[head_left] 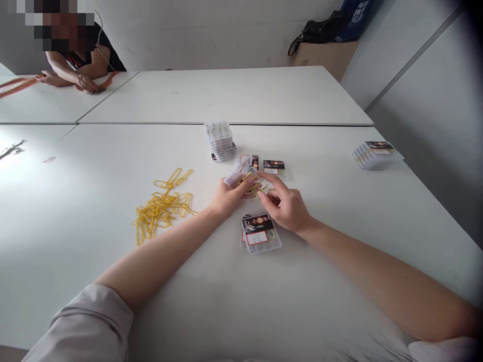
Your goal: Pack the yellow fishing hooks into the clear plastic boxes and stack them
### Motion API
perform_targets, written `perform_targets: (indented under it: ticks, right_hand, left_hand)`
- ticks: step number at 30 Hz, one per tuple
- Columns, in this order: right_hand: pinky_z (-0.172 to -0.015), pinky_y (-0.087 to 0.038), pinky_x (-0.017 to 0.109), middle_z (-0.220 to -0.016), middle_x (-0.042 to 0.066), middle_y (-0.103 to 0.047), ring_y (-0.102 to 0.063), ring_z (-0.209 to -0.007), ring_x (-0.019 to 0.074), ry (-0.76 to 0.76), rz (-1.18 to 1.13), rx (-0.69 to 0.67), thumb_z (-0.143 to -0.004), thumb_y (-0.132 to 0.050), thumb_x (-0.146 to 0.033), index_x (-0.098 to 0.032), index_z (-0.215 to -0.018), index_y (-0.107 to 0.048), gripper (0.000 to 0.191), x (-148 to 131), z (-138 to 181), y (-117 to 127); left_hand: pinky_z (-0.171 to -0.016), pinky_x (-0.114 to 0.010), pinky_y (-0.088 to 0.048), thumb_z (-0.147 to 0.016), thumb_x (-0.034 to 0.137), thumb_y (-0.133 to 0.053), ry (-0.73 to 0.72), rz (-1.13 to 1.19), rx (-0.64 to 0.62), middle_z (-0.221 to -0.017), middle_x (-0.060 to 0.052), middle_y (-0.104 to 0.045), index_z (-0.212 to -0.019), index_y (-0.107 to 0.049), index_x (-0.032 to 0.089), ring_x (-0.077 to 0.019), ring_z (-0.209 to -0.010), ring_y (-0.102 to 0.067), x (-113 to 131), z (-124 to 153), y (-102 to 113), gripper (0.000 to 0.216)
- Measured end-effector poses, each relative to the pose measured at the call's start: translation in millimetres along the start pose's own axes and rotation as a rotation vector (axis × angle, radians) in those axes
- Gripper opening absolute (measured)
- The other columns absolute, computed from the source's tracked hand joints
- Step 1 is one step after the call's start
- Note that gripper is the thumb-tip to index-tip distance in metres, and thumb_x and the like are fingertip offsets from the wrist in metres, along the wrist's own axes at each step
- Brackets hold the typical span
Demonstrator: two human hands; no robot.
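Observation:
My left hand (226, 197) grips a small clear plastic box (238, 174) tilted above the white table (94, 201). My right hand (285, 203) pinches yellow clips (254, 188) right beside that box. A closed clear box with a black and red label (260, 232) lies just under my right wrist. A loose heap of yellow clips (163, 205) is spread to the left of my left hand. Two small labelled packets (274, 167) lie just beyond my hands.
A stack of clear boxes (220, 140) stands behind the hands. Another stack (375, 153) lies near the table's right edge. At the far left another person leans on a neighbouring table, hands (85, 83) on something small. A cardboard box with a black bag (320, 48) sits by the wall.

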State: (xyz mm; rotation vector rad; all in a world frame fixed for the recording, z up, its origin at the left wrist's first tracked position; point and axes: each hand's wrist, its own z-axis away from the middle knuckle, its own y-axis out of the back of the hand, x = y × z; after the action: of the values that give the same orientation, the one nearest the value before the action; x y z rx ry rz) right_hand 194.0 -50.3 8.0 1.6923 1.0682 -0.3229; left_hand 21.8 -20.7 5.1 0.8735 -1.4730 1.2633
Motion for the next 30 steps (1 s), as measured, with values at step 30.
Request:
perform_targets:
  ticks: [30]
  right_hand:
    - [-0.050, -0.034, 0.028, -0.051, -0.003, -0.063, -0.053, -0.043, 0.0139, 0.186, 0.375, -0.053, -0.103, -0.043, -0.044, -0.011, -0.141, -0.056, 0.052, 6.4, -2.6, 2.5]
  left_hand:
    - [-0.073, -0.029, -0.048, -0.078, 0.041, -0.080, -0.036, 0.038, 0.022, -0.084, -0.002, -0.069, -0.089, -0.072, 0.016, -0.0139, -0.078, -0.063, -1.7, -1.4, 1.9, 0.029]
